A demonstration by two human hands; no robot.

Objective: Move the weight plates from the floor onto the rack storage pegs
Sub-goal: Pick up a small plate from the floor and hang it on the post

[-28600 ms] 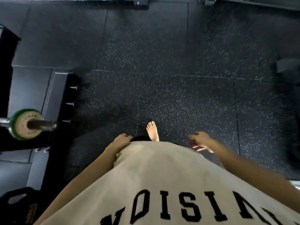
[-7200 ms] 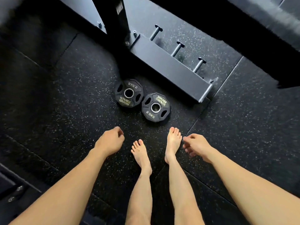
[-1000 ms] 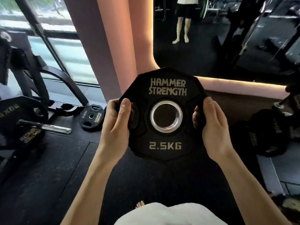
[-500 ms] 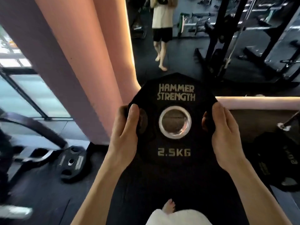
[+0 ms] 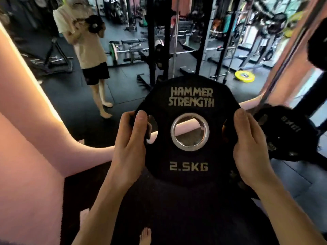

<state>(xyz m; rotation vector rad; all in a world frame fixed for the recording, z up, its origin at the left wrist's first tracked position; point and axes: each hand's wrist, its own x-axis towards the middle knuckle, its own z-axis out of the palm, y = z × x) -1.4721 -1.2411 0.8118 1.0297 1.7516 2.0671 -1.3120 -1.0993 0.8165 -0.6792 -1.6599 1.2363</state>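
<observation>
Weight plate (image 5: 189, 131) — upright | left hand (image 5: 130, 149) — right hand (image 5: 251, 149) gripping edges

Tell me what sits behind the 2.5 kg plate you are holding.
Through the bore of the 2.5 kg plate shows a pale lit ledge. Behind its right edge hangs a 10 kg plate, partly covered. Whatever lies directly behind the disc is hidden.

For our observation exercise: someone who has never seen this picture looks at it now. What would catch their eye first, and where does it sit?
First, the black 2.5 kg plate filling the centre, held upright facing the camera, left hand and right hand gripping its opposite edges. Next, the mirror behind it, reflecting a person at upper left. A yellow plate lies on the floor at upper right.
</observation>
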